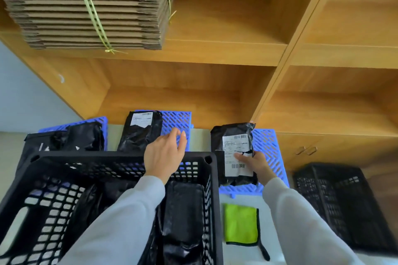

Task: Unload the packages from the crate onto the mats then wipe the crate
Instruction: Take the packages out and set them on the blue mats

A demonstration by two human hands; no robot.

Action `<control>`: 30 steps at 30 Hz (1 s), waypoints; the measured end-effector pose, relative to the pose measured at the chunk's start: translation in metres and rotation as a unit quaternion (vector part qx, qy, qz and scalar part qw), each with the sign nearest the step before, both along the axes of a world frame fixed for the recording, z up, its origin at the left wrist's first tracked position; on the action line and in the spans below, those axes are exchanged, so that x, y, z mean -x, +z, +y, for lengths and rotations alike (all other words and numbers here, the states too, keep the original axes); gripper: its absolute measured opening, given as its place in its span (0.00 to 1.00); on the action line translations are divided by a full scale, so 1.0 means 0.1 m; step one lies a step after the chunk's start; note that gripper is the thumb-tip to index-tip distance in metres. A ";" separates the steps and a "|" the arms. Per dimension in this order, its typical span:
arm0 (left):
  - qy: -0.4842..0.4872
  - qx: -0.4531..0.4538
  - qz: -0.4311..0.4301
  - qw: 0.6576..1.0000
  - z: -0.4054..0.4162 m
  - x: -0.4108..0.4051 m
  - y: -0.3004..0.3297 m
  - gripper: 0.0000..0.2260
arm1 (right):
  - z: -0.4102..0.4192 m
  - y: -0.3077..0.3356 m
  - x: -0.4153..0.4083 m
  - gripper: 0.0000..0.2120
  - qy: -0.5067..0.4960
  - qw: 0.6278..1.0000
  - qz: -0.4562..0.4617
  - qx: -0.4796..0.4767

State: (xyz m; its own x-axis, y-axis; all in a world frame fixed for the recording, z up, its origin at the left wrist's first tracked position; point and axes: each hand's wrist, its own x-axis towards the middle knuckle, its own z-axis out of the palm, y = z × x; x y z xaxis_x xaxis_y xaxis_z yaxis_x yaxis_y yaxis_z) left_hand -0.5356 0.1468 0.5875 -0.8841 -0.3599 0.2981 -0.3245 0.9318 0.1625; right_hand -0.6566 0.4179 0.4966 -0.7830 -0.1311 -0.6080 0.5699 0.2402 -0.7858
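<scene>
- The package point(233, 153) in my right hand point(257, 164) is a black bag with a white label; my fingers curl round its near right edge and my thumb lies on the label, so I am gripping it.
- It sits over the right blue mat point(269, 153), which spreads out beyond and to the right of my grip; I cannot tell whether the bag's underside already touches the mat.
- My left hand point(164, 155) hovers to the left of that grip, fingers straight and loose, holding nothing, above the far rim of the crate point(120, 159).
- Just beyond my left fingertips lies the middle mat point(178, 120), with a second labelled package point(141, 131) on its left half.
- Farther left, the left mat point(101, 122) carries more black bags point(84, 139).
- Under my left forearm, the crate holds dark wrapped packages point(183, 217).
- Nearer to me than my right grip, a green cloth point(241, 224) lies flat on the floor.
- To the right of my right sleeve stands a second black crate point(340, 200).
- Beyond everything, wooden shelves point(226, 49) hold a tied cardboard stack point(86, 6).
</scene>
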 end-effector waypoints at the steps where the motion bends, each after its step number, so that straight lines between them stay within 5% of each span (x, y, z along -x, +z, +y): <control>1: 0.000 0.004 0.002 1.000 0.00 0.00 -0.01 0.18 | -0.02 -0.09 0.01 0.13 0.002 1.000 -0.005 -0.004; 10: 0.004 0.034 0.020 0.999 0.01 0.02 0.00 0.19 | -0.01 -0.68 0.16 0.13 -0.004 0.998 -0.039 -0.050; 14: -0.010 0.024 0.026 0.999 0.01 0.01 0.01 0.21 | 0.13 -1.17 0.30 0.27 0.015 0.993 -0.018 -0.118; 17: -0.021 0.015 0.038 0.999 0.01 0.01 0.02 0.19 | 0.00 -0.66 0.16 0.21 0.025 0.981 0.021 -0.192; 21: -0.026 -0.016 0.028 0.999 -0.02 0.00 -0.01 0.18 | 0.03 -0.37 0.10 0.33 0.032 0.973 0.065 -0.221; 25: -0.064 -0.137 -0.010 0.988 -0.10 -0.03 0.03 0.08 | 0.07 -0.10 0.02 0.20 0.051 0.964 0.121 -0.233; 28: -0.127 -0.284 -0.040 0.950 -0.23 -0.08 0.12 0.06 | 0.02 0.19 -0.09 0.07 0.035 0.969 0.150 -0.192; 30: -0.159 -0.350 -0.033 0.923 -0.32 -0.17 0.24 0.05 | -0.08 0.44 -0.18 0.07 0.017 0.978 0.157 -0.140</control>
